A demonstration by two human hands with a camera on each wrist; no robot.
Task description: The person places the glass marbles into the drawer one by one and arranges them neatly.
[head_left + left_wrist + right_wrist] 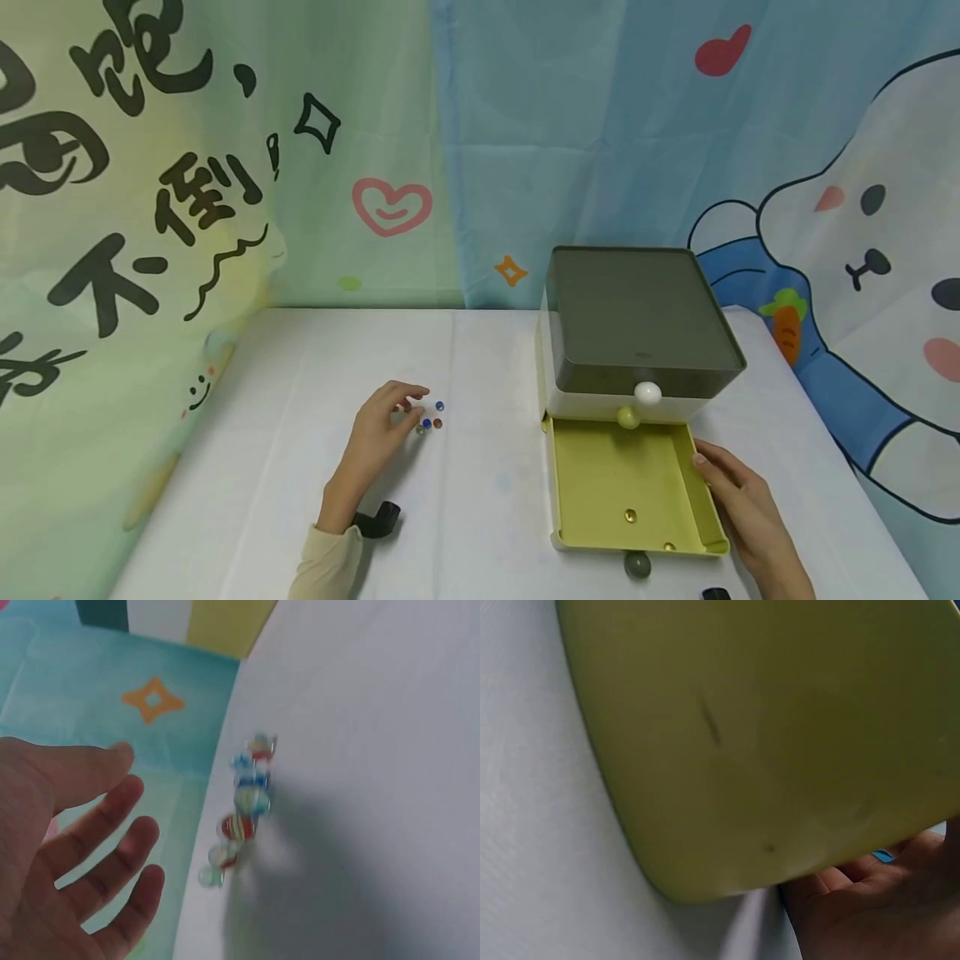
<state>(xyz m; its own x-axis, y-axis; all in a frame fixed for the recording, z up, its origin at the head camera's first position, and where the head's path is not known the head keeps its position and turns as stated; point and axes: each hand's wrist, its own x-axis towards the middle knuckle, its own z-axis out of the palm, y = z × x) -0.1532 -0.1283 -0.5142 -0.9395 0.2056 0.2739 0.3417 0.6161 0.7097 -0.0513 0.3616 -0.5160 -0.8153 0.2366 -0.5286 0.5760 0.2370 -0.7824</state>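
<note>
The left hand (381,417) is hovering just beside a small cluster of glass marbles (427,423) on the white tablecloth (487,483). Its fingers are bending loosely, the thumb and index tips leaving a narrow gap, and no marble is showing between them. In the left wrist view the marbles are stringing out in an uneven, slanting line, several of them touching or overlapping; each is looking round, so only the line is giving a long axis. Blue, reddish-brown and pale greenish swirls are showing in the glass.

Well apart, an olive-yellow drawer (600,475) is standing pulled out of a cabinet (645,317), its front pointing towards the person. Two gold-coloured marbles (630,516) are lying inside near that front, and a dark green knob (637,565) is sitting just beyond its edge. The right hand (742,508) is touching the drawer's right side, the thumb tip resting at the rim. Its other fingers are mostly hiding behind the wall, so how tightly they are curling cannot be told.
</note>
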